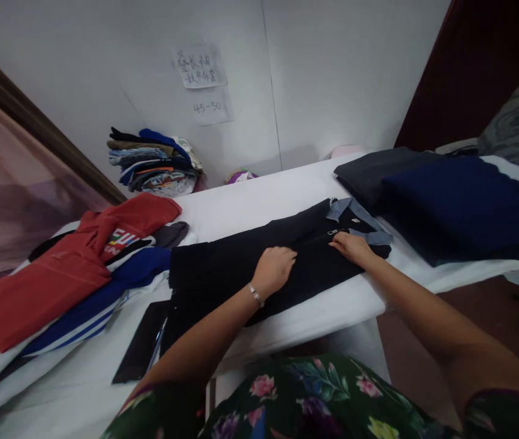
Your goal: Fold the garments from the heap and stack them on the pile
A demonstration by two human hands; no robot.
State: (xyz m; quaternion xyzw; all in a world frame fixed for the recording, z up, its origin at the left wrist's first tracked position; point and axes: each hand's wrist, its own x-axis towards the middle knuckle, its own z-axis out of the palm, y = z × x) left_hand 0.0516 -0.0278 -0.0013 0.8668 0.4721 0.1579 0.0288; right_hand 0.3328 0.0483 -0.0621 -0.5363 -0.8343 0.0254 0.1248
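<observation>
A black jacket [236, 250] with a grey-blue collar [369, 225] lies stretched across the white-covered table, its collar to the right. A small metal zipper pull [332, 232] shows below the collar. Near the middle of the jacket, my left hand [275, 271] has its fingers curled closed on the front opening. My right hand [349, 247] pinches the jacket's front edge close to the zipper pull. The fingertips of both hands are partly hidden.
At left lies a heap with a red sweatshirt [39, 292] and blue garments. A dark flat case [143, 344] rests near the front. Folded clothes [156, 161] are stacked at the back. On the right are navy [469, 207] and dark grey garments [373, 171]. Handwritten papers [202, 67] hang on the wall.
</observation>
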